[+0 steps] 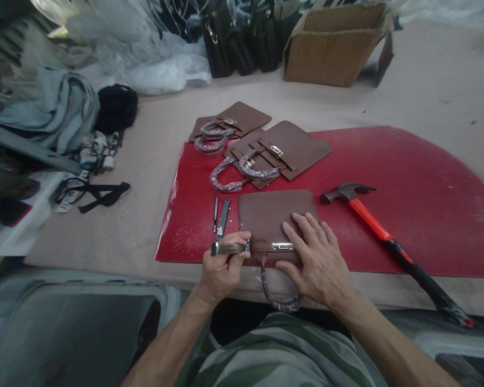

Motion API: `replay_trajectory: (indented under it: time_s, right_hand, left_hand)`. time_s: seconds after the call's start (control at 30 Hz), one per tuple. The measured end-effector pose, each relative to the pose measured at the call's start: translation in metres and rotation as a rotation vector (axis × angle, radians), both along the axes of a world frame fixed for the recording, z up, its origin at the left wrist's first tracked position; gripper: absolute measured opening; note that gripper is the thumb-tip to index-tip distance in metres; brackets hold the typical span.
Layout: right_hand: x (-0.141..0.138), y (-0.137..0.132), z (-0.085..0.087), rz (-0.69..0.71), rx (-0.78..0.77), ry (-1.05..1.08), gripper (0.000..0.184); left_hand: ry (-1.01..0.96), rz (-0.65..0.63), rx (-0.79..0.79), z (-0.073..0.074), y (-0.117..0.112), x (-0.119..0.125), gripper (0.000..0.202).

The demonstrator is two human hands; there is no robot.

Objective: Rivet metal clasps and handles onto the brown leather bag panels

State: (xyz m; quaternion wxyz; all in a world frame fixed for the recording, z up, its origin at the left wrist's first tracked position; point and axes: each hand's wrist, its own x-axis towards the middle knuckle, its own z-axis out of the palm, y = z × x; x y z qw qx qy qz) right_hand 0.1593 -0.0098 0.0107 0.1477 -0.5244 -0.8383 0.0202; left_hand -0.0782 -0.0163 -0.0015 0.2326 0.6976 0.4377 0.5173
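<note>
My left hand (222,269) grips a short metal hand punch (230,248), held over the left edge of a brown leather bag panel (272,212). Whether its tip touches the leather is hard to make out. My right hand (318,258) lies spread on the panel's right side. Between the hands a silver clasp (282,246) shows on the leather. A plastic-wrapped handle (271,293) hangs from the panel toward my body. Two slim metal tools (223,217) rest left of the panel. A claw hammer (371,217) with a red and black grip lies to the right.
Under the work is a red mat (411,199) on a cloth-covered table (153,145). More brown bag panels (302,145) with wrapped handles lie behind. Farther back stand dark bags (242,43) and a cardboard box (334,48). Black straps (102,193) lie at left.
</note>
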Motion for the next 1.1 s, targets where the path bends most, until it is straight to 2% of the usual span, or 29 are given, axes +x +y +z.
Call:
replay_trajectory:
  time_s: [0.2, 0.4, 0.57, 0.7, 0.93, 1.1]
  right_hand:
    - [0.001, 0.000, 0.001, 0.003, -0.008, -0.007, 0.069]
    - [0.001, -0.003, -0.002, 0.005, 0.049, 0.015, 0.071]
    - [0.000, -0.004, 0.000, 0.004, 0.073, 0.028, 0.071]
    - [0.001, -0.004, 0.002, 0.010, 0.058, 0.029, 0.069]
    - [0.002, -0.003, 0.001, 0.013, 0.031, 0.042, 0.074]
    - [0.001, -0.002, 0.002, 0.011, 0.025, 0.044, 0.070]
  left_hand:
    - [-0.048, 0.115, 0.012, -0.001, -0.009, 0.008, 0.017]
    - [-0.110, 0.105, 0.006, 0.001, -0.014, 0.006, 0.017]
    - [-0.225, 0.204, -0.127, 0.001, -0.021, 0.004, 0.012]
    - [-0.230, 0.241, -0.144, 0.001, -0.025, 0.001, 0.011]
    - [-0.208, 0.206, -0.139, 0.001, -0.022, 0.004, 0.012]
    - [-0.224, 0.158, -0.078, 0.003, -0.014, 0.009, 0.015]
